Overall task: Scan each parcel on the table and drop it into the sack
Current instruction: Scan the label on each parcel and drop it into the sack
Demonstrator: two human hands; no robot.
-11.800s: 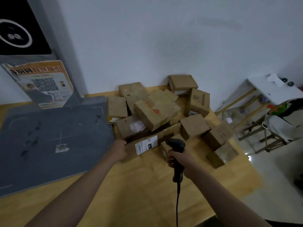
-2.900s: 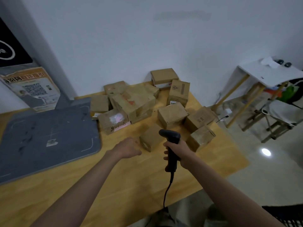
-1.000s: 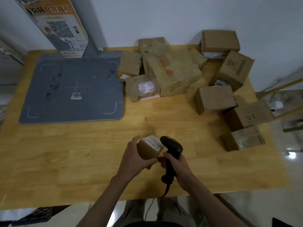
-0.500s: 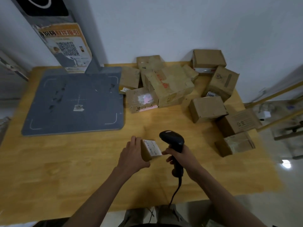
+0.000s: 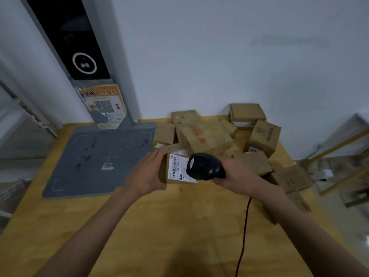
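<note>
My left hand (image 5: 146, 172) grips a small cardboard parcel (image 5: 175, 169) above the wooden table (image 5: 159, 226), its white barcode label turned towards me. My right hand (image 5: 237, 176) holds a black corded barcode scanner (image 5: 204, 166) sideways, its head right against the label and covering part of it. Behind them, a pile of several brown parcels (image 5: 205, 134) lies at the table's back right, against the wall. No sack is in view.
A grey mat (image 5: 95, 158) with a small white tag covers the table's back left, at the foot of a grey kiosk post (image 5: 79, 47) bearing a QR poster (image 5: 103, 105). The scanner's cable (image 5: 242, 236) hangs towards me. Wooden furniture legs (image 5: 339, 162) stand right of the table.
My left hand has lifted the small parcel higher and turned its label towards me. The scanner has swung sideways, close against the label. The view has tilted up towards the wall.
</note>
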